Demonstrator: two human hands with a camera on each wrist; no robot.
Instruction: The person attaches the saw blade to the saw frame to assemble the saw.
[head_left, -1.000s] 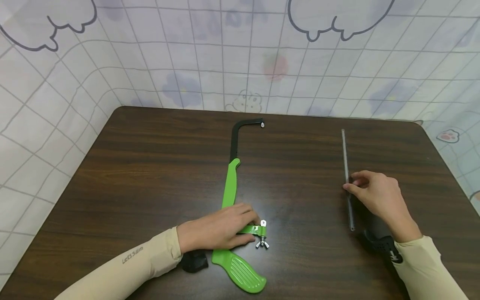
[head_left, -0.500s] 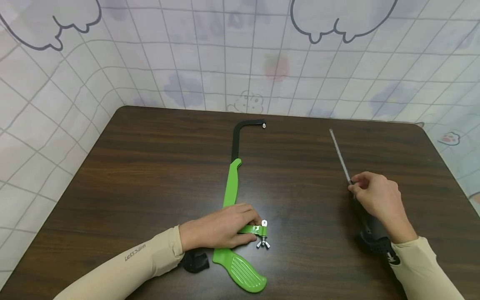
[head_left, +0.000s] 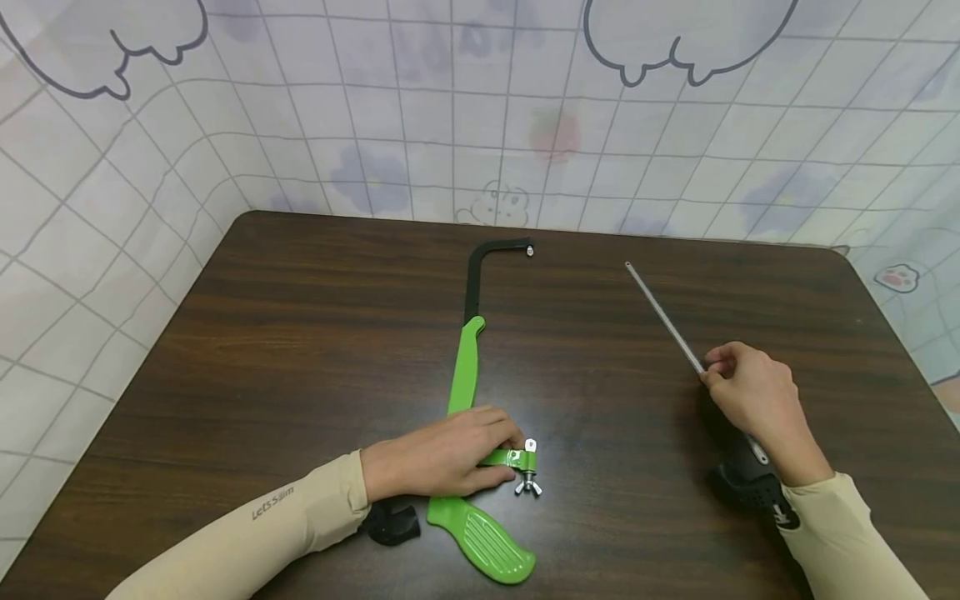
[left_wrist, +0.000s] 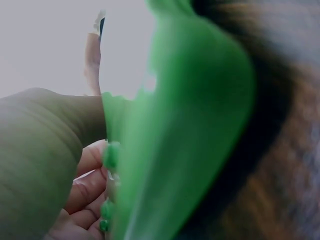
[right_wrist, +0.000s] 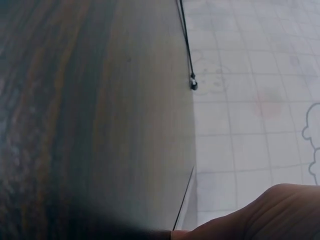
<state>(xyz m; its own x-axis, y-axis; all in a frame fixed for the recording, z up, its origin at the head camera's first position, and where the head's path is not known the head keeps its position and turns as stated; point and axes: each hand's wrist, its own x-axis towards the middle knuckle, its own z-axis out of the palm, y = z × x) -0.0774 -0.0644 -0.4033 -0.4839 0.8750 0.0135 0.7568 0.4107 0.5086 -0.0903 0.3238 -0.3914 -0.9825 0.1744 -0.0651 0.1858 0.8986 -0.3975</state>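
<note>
A hacksaw frame (head_left: 464, 371) with a green body and black front bow lies on the table, its handle (head_left: 491, 546) toward me. My left hand (head_left: 450, 454) grips it across the middle, near the arm with the wing nut (head_left: 528, 485). Green metal fills much of the left wrist view, with curled fingers (left_wrist: 87, 192) beside it. To the right, my right hand (head_left: 753, 396) pinches a thin grey hacksaw blade (head_left: 660, 312) between thumb and fingers. The blade slants away to the left; part of its near length is hidden by the hand. In the right wrist view the blade (right_wrist: 185, 197) shows edge-on.
The dark wood table (head_left: 300, 350) ends at a back edge against a white grid-patterned cloth (head_left: 420, 117). Black wrist devices (head_left: 392, 523) sit beneath both wrists. A small pin (head_left: 530, 251) marks the bow's far end.
The right hand has taken the blade from nearly straight to a slant, its far end swinging left toward the hacksaw frame. The left hand and the frame stay put.
</note>
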